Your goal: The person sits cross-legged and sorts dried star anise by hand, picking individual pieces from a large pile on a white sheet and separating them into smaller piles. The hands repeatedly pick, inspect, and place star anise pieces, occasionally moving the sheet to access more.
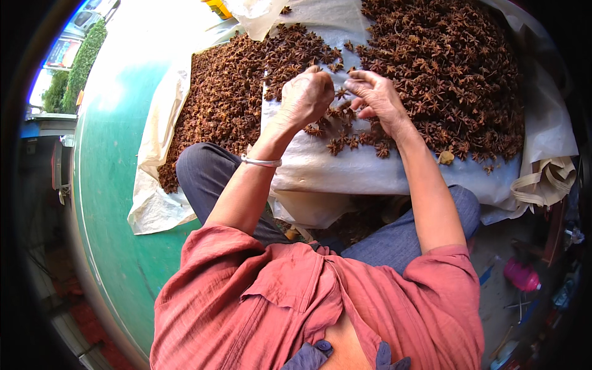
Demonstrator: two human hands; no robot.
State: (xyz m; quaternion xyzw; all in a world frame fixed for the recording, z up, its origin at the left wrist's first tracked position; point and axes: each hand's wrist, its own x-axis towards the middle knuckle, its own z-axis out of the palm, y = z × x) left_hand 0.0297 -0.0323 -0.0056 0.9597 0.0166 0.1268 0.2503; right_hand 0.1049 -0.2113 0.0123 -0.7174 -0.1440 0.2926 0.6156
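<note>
My left hand (309, 95), fingers curled, hovers over the inner edge of the left heap of star anise (222, 92); whether it holds anything is hidden. Just to its right is my right hand (377, 99), thumb and fingers bent and slightly apart, with nothing clearly seen between them. The two hands are close but not touching. Beneath and between them, loose star anise pods (342, 138) lie scattered on a whitish plastic sheet (342, 171). A larger heap of star anise (448, 78) covers the right side of the sheet.
A green surface (115, 185) with a white line spreads on the left, partly under the sheet's crumpled edge. A beige fabric bag (545, 182) with handles hangs at the right corner. A pink bottle (521, 274) lies low on the right. A yellow container (217, 8) stands at the top.
</note>
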